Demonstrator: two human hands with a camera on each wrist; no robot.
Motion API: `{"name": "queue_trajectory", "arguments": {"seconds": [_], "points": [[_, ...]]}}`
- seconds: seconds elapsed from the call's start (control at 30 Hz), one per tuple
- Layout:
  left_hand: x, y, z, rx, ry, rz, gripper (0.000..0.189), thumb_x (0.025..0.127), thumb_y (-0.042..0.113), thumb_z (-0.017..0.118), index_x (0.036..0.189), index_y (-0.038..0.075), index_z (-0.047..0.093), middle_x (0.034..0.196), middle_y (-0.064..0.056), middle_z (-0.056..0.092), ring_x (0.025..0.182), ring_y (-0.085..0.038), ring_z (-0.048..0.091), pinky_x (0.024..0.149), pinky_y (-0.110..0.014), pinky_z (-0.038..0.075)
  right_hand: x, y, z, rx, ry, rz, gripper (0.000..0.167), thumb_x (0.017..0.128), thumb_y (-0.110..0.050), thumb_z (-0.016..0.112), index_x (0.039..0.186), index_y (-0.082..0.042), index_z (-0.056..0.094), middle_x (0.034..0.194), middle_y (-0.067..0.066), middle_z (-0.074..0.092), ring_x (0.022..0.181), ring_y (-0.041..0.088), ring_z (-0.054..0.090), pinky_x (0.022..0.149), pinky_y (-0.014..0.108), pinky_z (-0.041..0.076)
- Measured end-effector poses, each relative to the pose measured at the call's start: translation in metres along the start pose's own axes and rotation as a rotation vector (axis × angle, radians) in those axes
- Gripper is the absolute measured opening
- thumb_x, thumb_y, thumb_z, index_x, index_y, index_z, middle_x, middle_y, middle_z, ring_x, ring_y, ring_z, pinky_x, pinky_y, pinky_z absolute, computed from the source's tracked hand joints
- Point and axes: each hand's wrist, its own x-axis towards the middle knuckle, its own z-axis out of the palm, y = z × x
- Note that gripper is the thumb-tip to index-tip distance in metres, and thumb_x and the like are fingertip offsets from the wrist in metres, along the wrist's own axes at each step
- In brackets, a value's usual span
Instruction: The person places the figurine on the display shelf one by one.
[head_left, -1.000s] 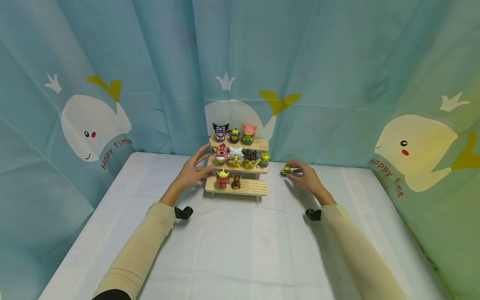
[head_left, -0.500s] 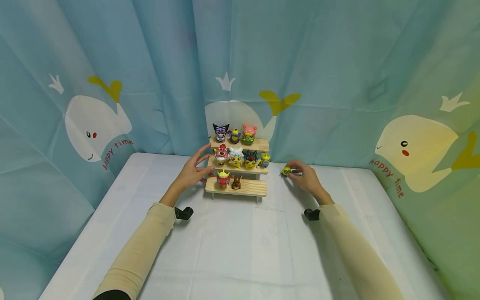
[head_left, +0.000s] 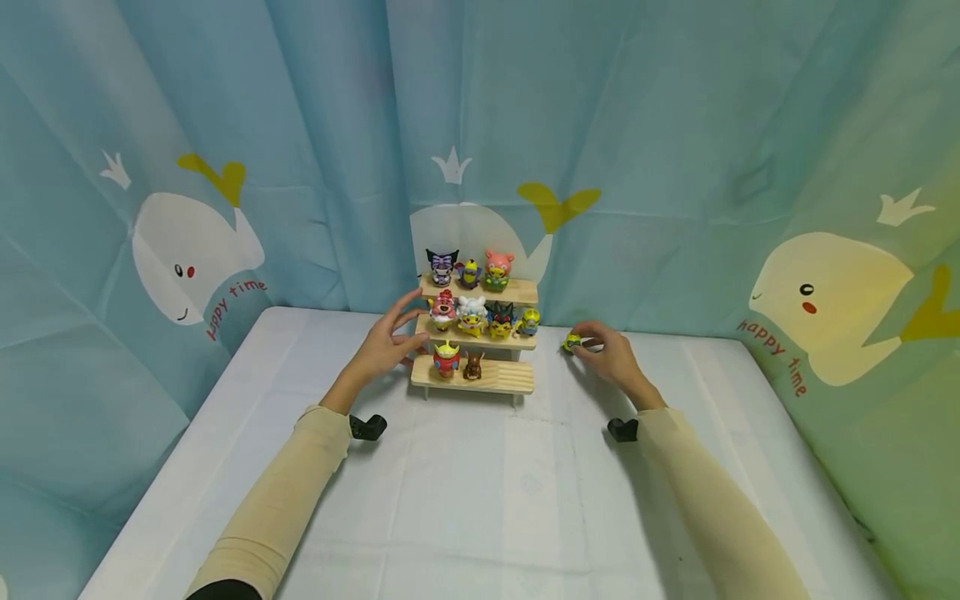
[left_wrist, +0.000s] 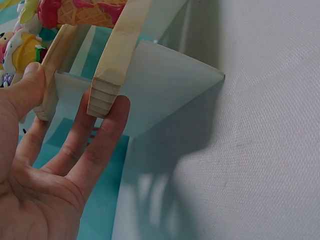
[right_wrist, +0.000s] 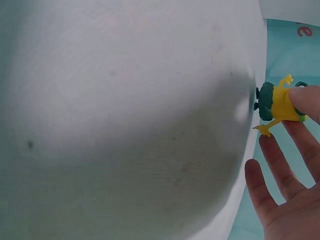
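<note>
In the head view my left hand [head_left: 382, 343] is at the left end of a three-tier wooden display stand [head_left: 510, 379]. The left wrist view shows thumb and fingers gripping the end of a wooden plank [left_wrist: 48, 102], with another fingertip against the neighbouring plank [left_wrist: 117, 55]. To the right of the stand, my right hand [head_left: 611, 358] pinches a small yellow and green minion figurine [right_wrist: 281, 104] between thumb and finger, its other fingers spread. The figurine's feet are at or just above the white tabletop; I cannot tell if they touch. Its head is partly hidden by the thumb.
Small figurines stand on every tier: a purple-and-black one [head_left: 442, 267] and a pink one [head_left: 498, 269] on top, a minion [head_left: 528, 322] at the middle tier's right end, a red-suited alien [head_left: 446, 360] and a brown one [head_left: 473, 365] below. A whale-print curtain [head_left: 675, 167] hangs behind.
Almost nothing moves. Both hands stay in place, the right forearm shifting very slightly; the small figurine remains in the right hand.
</note>
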Motion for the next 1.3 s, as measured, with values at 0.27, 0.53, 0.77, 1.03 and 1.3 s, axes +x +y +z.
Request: {"name": "queue_trajectory", "arguments": {"seconds": [0.27,0.53,0.77,1.03,1.3], "points": [[-0.001,0.002,0.001,-0.003,-0.005,-0.002,0.078,0.103,0.009,0.064,0.166,0.027,0.021,0.163,-0.025,0.031,0.115,-0.051,0.064,0.074,-0.069,0.056,-0.003,-0.011,-0.011,0.002,-0.034,0.045,0.030,0.096,-0.009,0.075,0.124,-0.005,0.067,0.121,0.021,0.070,0.103,0.043,0.070,0.088,0.058,0.056],[-0.001,0.000,0.001,-0.008,-0.011,0.001,0.078,0.103,0.008,0.063,0.166,0.026,0.021,0.163,-0.025,0.031,0.115,-0.051,0.064,0.072,-0.067,0.057,-0.013,-0.021,-0.025,0.024,-0.050,0.033,0.029,0.097,-0.013,0.074,0.124,-0.006,0.067,0.120,0.019,0.070,0.103,0.040,0.071,0.088,0.053,0.058],[0.000,-0.001,0.000,-0.027,-0.009,-0.002,0.078,0.103,0.009,0.064,0.166,0.029,0.022,0.163,-0.024,0.031,0.112,-0.050,0.066,0.076,-0.074,0.052,-0.022,-0.034,-0.037,0.041,-0.060,0.032,0.029,0.098,-0.020,0.073,0.125,-0.010,0.067,0.121,0.015,0.070,0.102,0.037,0.071,0.084,0.041,0.060],[0.000,-0.002,-0.001,-0.025,-0.010,-0.007,0.078,0.103,0.008,0.064,0.166,0.030,0.022,0.164,-0.024,0.030,0.110,-0.048,0.067,0.074,-0.072,0.054,-0.033,-0.048,-0.043,0.077,-0.074,-0.035,0.029,0.097,-0.015,0.075,0.124,-0.007,0.067,0.118,0.014,0.070,0.098,0.033,0.072,0.082,0.033,0.060],[0.000,-0.002,-0.001,-0.026,-0.010,-0.003,0.078,0.103,0.007,0.063,0.166,0.028,0.022,0.163,-0.025,0.030,0.111,-0.048,0.067,0.072,-0.071,0.054,-0.044,-0.060,-0.044,0.071,-0.064,-0.097,0.030,0.094,-0.006,0.076,0.123,-0.005,0.068,0.116,0.014,0.070,0.097,0.033,0.072,0.080,0.031,0.060]]}}
